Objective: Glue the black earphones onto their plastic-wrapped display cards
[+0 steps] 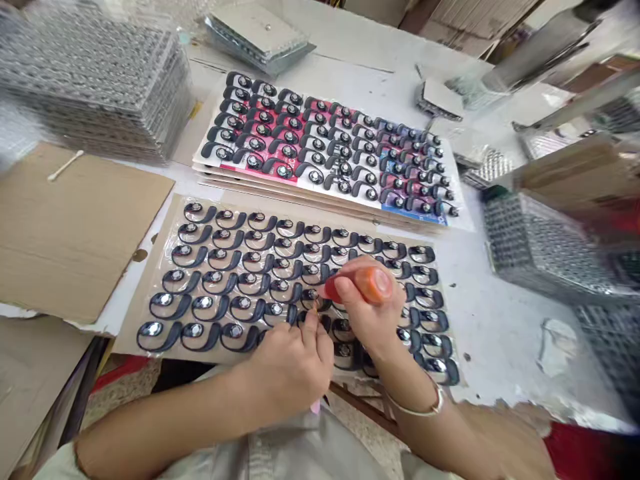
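My right hand [367, 307] grips an orange squeeze bottle [373, 283] with a red tip, pointing down-left over the sheet. Its tip is close to my left hand [290, 360], whose fingertips pinch or press at one black ear-hook earpiece [313, 300]. Whether those fingers hold anything cannot be told, and a bit of pink [315, 407] shows below that hand. Several rows of these earpieces lie on a clear plastic sheet over a cardboard backing [135, 327]. My hands hide the lower middle rows.
Behind the sheet lies a stack of printed cards [325, 150] carrying more earpieces. Stacks of clear blister trays [90, 87] [545, 247] stand at left and right on the white table [490, 333]. A cotton swab [65, 165] lies on a cardboard sheet [70, 233] at left.
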{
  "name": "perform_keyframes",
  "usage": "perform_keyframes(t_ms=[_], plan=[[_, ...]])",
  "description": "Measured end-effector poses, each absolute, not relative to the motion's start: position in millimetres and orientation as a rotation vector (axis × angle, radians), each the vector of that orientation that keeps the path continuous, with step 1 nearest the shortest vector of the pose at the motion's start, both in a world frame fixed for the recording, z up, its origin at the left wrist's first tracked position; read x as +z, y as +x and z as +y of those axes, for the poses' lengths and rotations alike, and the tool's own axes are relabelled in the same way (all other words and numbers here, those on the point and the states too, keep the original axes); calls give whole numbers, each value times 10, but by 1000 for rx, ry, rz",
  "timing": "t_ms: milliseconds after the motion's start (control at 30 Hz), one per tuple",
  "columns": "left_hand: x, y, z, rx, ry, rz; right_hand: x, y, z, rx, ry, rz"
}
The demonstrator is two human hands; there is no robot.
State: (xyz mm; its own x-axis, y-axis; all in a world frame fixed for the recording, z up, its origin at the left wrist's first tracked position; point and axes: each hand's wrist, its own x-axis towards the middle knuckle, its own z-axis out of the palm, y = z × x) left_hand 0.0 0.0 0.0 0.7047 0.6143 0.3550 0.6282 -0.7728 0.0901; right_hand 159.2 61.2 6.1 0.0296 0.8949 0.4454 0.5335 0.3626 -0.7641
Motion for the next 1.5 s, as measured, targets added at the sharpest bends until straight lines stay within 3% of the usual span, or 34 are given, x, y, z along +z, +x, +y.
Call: perform_keyframes(t_ms=[1500], plan=[[-1,-31,-4,-473,-2848,-1044,-18,1637,615,536,-1403,-1548]])
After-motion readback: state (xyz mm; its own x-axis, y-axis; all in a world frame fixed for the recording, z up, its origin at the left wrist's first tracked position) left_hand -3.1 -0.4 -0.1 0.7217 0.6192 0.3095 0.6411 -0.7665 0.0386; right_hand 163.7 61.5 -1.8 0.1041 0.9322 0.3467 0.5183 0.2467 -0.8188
